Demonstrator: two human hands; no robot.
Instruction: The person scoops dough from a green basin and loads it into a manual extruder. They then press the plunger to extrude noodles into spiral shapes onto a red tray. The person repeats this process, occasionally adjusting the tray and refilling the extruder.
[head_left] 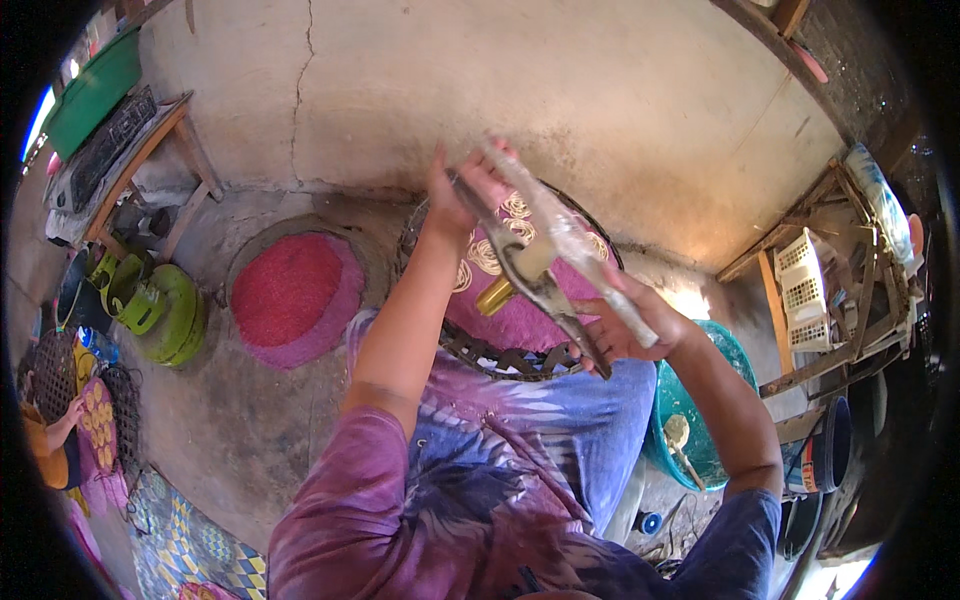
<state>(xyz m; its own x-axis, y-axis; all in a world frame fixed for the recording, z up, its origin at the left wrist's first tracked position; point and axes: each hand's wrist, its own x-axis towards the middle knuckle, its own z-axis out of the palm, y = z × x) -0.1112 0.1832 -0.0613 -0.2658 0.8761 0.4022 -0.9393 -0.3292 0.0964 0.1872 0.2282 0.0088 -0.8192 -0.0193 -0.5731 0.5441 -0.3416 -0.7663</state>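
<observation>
My left hand (465, 190) grips the upper ends of a two-bar hand press (540, 225), one bar pale, the other dark metal. My right hand (635, 315) holds the lower ends. The press is tilted diagonally, with a pale cylindrical piece between the bars and a brass cylinder (495, 295) below. Beneath it, several coils of pale strands (485, 255) lie on pink cloth (555, 330) in a round woven tray (470, 355). The press and my hands partly hide the coils.
Red-pink material (290, 295) sits in a round floor spot, beside a green gas cylinder (165, 315). A teal basin (705, 360) with a ladle is at right, near a wooden rack (860, 290). Another person's hand (70, 410) touches a pink, piece-covered cloth at far left.
</observation>
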